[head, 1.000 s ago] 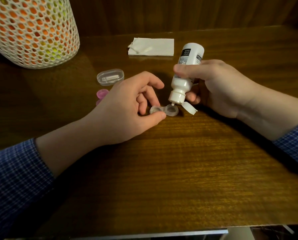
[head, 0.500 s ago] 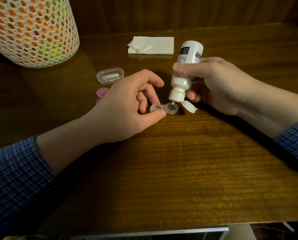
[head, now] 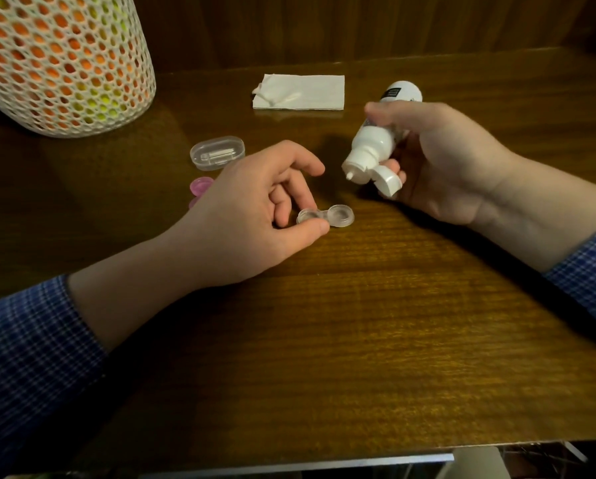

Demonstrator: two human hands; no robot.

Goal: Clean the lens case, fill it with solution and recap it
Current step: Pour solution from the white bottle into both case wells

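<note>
Dark wooden panelling backs a glossy brown table [head: 376, 340] with visible grain. Near its middle lies the clear lens case [head: 326, 216], two round wells side by side, both uncapped and facing up. The left hand [head: 255, 216] rests on the table and pinches the case's left well between thumb and a curled finger, the index finger arched above it. The right hand [head: 438, 160] grips a white solution bottle [head: 376, 140], thumb across its body, fingers curled behind. The bottle tilts nozzle-down toward the left, its tip in the air above and just right of the case, not touching it; its flip cap [head: 388, 181] hangs open by the fingertips.

Two pink caps [head: 201, 186] lie on the table left of the left hand, partly hidden by it. Just beyond them sits a small clear oval box [head: 217, 153] with something pale inside. Farther back lies a folded white tissue [head: 301, 92] with a cotton swab [head: 282, 97] on it. At far left stands a white mesh basket [head: 61, 63] showing orange and yellow through its holes. Blue checked sleeves [head: 30, 350] cover both forearms.
</note>
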